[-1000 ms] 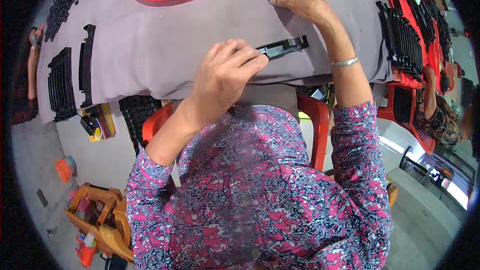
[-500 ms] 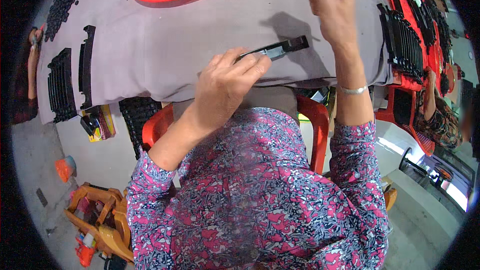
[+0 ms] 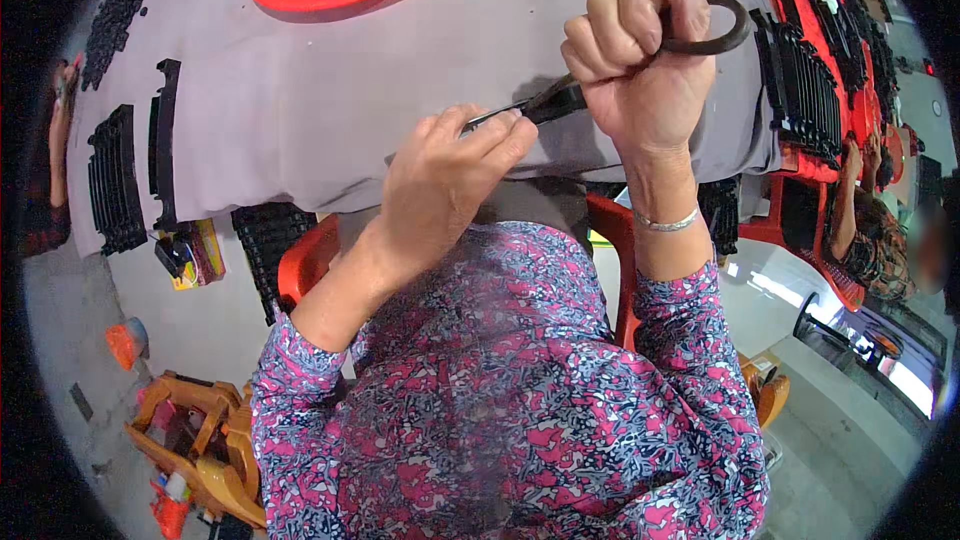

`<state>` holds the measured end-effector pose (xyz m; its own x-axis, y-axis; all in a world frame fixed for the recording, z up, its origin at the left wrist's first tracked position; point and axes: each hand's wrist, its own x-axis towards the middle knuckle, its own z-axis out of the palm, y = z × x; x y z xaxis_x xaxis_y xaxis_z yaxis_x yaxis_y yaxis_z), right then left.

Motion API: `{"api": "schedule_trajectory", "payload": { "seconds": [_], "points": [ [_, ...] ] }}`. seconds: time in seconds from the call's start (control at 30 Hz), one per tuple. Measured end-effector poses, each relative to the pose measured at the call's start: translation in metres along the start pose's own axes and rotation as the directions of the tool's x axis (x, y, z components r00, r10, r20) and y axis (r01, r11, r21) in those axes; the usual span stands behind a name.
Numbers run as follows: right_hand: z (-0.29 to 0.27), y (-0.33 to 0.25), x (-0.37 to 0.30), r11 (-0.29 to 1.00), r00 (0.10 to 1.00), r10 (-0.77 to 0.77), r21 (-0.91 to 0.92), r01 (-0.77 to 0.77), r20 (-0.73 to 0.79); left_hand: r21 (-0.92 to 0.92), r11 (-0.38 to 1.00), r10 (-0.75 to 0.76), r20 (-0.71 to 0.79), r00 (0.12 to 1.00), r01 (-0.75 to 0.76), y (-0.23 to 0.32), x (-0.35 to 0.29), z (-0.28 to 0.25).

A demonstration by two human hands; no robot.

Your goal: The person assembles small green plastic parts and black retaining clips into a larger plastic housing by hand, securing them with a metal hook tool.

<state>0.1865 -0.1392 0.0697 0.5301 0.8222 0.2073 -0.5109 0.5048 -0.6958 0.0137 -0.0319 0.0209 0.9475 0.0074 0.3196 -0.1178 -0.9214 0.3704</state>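
My left hand (image 3: pixel 450 168) is closed on a long, narrow black plastic part (image 3: pixel 563 105), its far end sticking out to the right just above the table. In my right hand (image 3: pixel 640 65) is a pair of dark metal scissors (image 3: pixel 735 35), one looped handle sticking out on the right. The blades point down-left and meet or overlap the black part near my left fingertips. Whether they touch it, I cannot tell. My curled fingers hide the rest of the handles.
A red basin (image 3: pixel 345 8) of black pieces stands on the grey tablecloth (image 3: pixel 300 110). Black slotted parts (image 3: pixel 115 180) lie at the left, and more (image 3: pixel 800 90) line up at the right edge. Another person's arm (image 3: pixel 848 205) shows at far right, another (image 3: pixel 60 140) at far left.
My right hand has come down and left with the scissors, to the black part. My left hand still holds that part, and the view has shifted slightly.
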Motion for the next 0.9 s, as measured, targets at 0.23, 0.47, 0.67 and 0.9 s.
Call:
{"api": "schedule_trajectory", "payload": {
  "seconds": [0.23, 0.47, 0.67, 0.9],
  "points": [
    [0.003, 0.004, 0.000, 0.998, 0.999, 0.012, -0.063, -0.014, -0.034, 0.027, 0.999, 0.022, -0.022, 1.000, -0.022, -0.002, 0.000, 0.003],
    [0.008, 0.018, -0.005, 0.973, 0.991, 0.041, -0.221, -0.068, -0.127, -0.019, 0.999, 0.032, -0.048, 0.998, -0.033, -0.003, -0.001, 0.005],
    [-0.001, -0.004, -0.005, 0.999, 0.998, 0.044, -0.008, -0.044, 0.050, 0.003, 1.000, 0.018, -0.041, 0.999, -0.018, -0.002, -0.003, 0.006],
    [0.003, 0.013, -0.003, 0.989, 0.996, 0.073, -0.125, -0.078, -0.051, -0.024, 0.998, 0.059, -0.087, 0.994, -0.062, -0.007, -0.005, 0.011]
  ]
}}
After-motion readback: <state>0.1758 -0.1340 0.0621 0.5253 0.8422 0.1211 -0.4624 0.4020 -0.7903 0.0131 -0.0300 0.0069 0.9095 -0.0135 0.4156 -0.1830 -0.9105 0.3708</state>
